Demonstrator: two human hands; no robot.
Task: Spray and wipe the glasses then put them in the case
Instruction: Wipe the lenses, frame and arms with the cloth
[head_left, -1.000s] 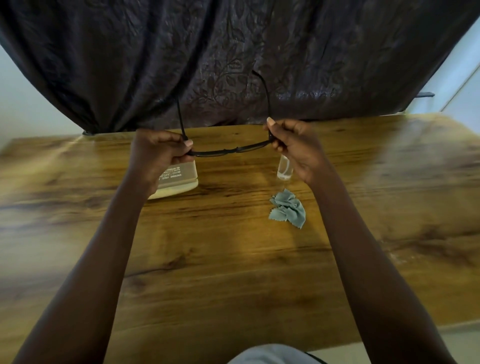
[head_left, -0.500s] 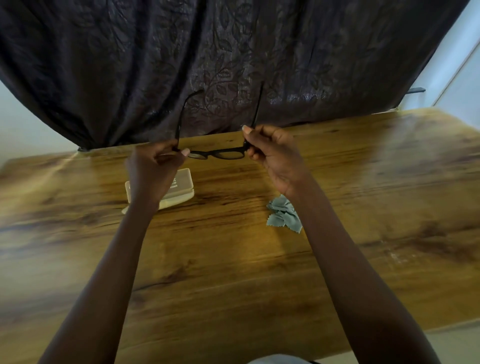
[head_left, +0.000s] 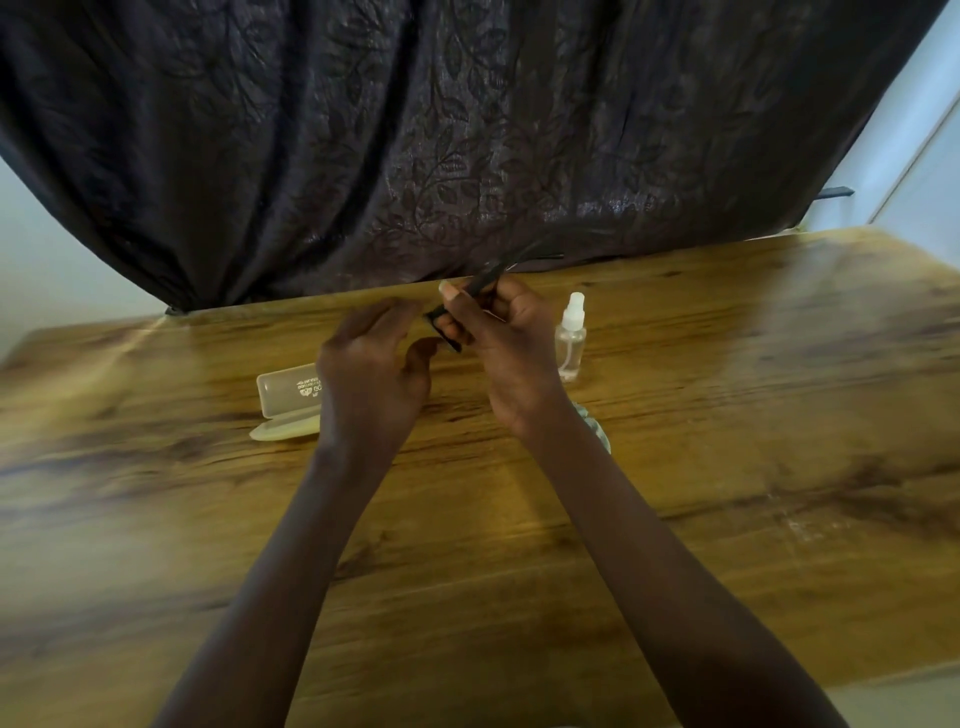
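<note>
— So, where are the glasses (head_left: 457, 317)?
— Pinched in your right hand (head_left: 498, 343), raised above the counter (head_left: 727, 467); your left hand (head_left: 371, 384) is alongside, fingers apart.
— Next?
— Probably reaching for the spray bottle (head_left: 570, 338) beside your right hand; spraying isn't done.

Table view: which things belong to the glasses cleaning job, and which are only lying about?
For the job:
glasses, held in right hand
spray bottle
open case
cloth, mostly hidden by the right forearm

Just there:
dark curtain
</note>
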